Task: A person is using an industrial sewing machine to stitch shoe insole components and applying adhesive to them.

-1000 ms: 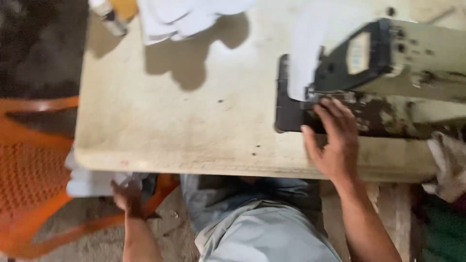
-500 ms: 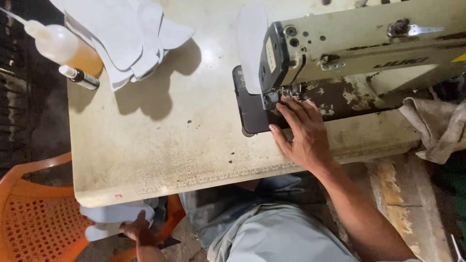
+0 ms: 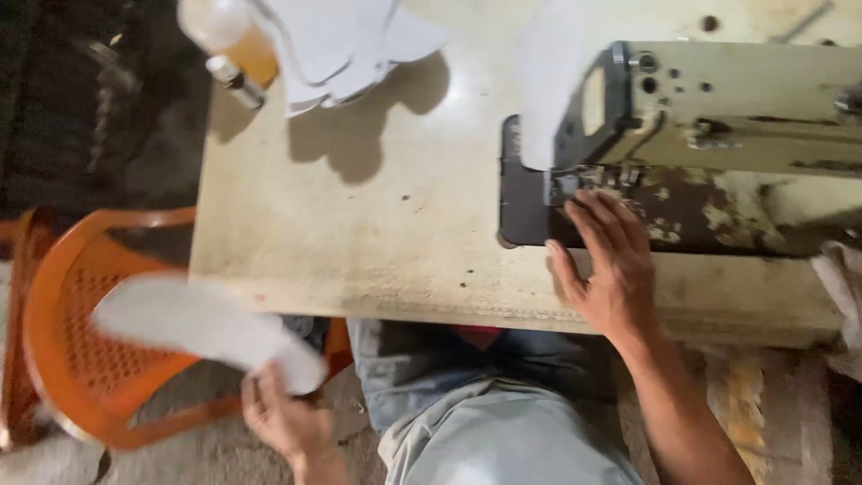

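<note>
Your left hand (image 3: 285, 415) pinches the near end of a long white sole-shaped piece (image 3: 202, 328), which sticks out to the left, blurred, below the table edge and over the orange plastic chair (image 3: 85, 359); your right hand (image 3: 611, 265) lies flat and open, fingers spread, on the dark bed plate (image 3: 525, 211) of the sewing machine, holding nothing. Largest in view is the worn cream table (image 3: 377, 224), spotted with dark marks, and on its right side stands the cream sewing machine (image 3: 718, 117), its head hanging over your right fingertips. A white strip (image 3: 548, 90) runs from the far edge down toward the needle area. At the far left of the table lies a stack of white cut pieces (image 3: 346, 40), throwing a shadow toward you. Just left of that stack is a clear squeeze bottle (image 3: 220, 31) with amber liquid in its lower part, and a small dark tube (image 3: 233, 81) rests against it. Your lap in grey trousers (image 3: 489, 422) fills the near middle, between both arms.
</note>
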